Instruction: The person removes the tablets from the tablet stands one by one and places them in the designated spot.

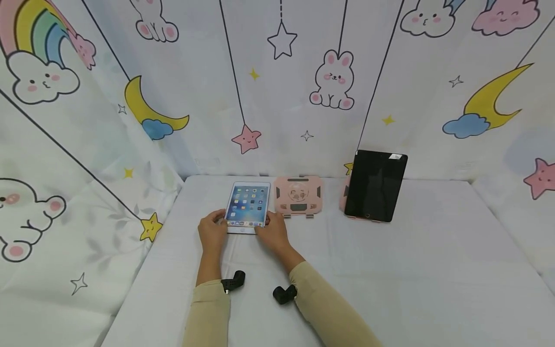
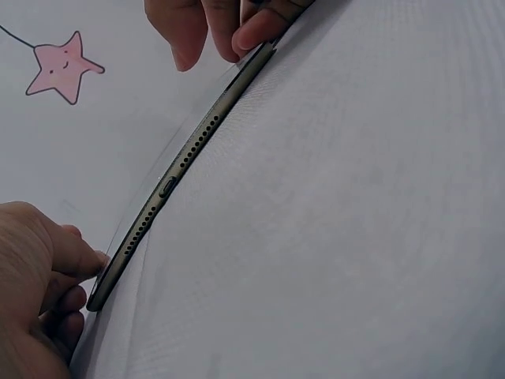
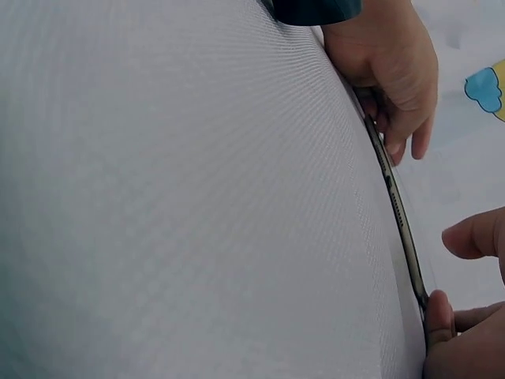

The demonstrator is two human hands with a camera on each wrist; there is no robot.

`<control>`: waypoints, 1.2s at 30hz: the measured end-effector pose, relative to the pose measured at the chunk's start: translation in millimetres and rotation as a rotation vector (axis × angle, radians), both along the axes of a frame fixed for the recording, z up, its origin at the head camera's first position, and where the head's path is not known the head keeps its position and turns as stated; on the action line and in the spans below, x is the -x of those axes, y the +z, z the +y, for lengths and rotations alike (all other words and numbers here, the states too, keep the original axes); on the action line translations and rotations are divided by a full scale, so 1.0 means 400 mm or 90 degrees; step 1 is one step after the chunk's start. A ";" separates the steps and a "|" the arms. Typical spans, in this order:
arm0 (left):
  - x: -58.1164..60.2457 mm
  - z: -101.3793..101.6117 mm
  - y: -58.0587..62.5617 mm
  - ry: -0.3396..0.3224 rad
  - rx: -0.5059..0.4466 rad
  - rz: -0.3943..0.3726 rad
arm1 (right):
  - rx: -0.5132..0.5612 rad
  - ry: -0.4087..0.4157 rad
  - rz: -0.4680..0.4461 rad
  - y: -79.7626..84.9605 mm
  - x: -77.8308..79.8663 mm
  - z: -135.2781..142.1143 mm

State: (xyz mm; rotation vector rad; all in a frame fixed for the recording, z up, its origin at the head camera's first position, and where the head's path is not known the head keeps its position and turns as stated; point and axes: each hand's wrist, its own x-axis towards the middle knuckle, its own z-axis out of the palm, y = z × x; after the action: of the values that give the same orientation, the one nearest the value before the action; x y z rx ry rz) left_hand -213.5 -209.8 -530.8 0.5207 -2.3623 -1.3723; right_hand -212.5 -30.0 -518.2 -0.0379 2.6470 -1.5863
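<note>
A white-framed tablet (image 1: 248,205) with its screen lit on rows of app icons is low at the white cloth, left of centre. My left hand (image 1: 213,232) pinches its lower left side, and my right hand (image 1: 274,232) pinches its lower right corner, thumb near the front. In the left wrist view, the tablet's bottom edge (image 2: 167,186) shows a charging port between two rows of speaker holes. The same thin edge runs between both hands in the right wrist view. Beside the tablet, to its right, is a pink tablet case (image 1: 299,195).
Farther right, a black tablet (image 1: 376,185) with a dark screen leans against something pink, mostly hidden behind it. White cloth (image 1: 416,270) covers the table. A curtain (image 1: 303,159) printed with cartoon figures hangs along the back and left.
</note>
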 end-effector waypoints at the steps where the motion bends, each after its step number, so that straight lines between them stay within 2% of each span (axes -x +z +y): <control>1: -0.001 -0.001 0.000 0.002 -0.005 0.006 | 0.002 -0.006 0.002 0.000 -0.002 -0.001; 7: -0.008 0.000 0.011 0.034 -0.041 0.062 | 0.031 -0.051 0.017 -0.002 -0.013 -0.005; 11: -0.011 0.008 0.030 0.062 -0.053 0.123 | 0.090 -0.077 0.021 0.003 -0.016 -0.003; 13: -0.011 0.014 0.044 0.056 -0.060 0.152 | 0.129 -0.091 0.024 0.010 -0.015 0.001; 17: -0.006 0.044 0.080 0.011 -0.072 0.202 | 0.189 -0.112 0.062 0.041 -0.002 0.031; 25: -0.001 0.148 0.175 -0.089 -0.105 0.302 | 0.236 -0.129 0.205 0.144 0.036 0.141; 29: 0.016 0.220 0.219 -0.160 -0.112 0.336 | 0.242 -0.135 0.257 0.186 0.045 0.201; 33: 0.029 0.311 0.252 -0.217 -0.109 0.345 | 0.217 -0.155 0.290 0.210 0.048 0.264; 36: 0.038 0.377 0.254 -0.247 -0.110 0.349 | 0.226 -0.172 0.305 0.218 0.048 0.310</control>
State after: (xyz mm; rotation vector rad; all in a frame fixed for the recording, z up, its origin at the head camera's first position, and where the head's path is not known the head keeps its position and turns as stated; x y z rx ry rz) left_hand -228.5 -58.9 -429.2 -0.2702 -1.9563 -1.6343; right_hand -231.9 94.0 -430.8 -0.0888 2.7417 -2.3898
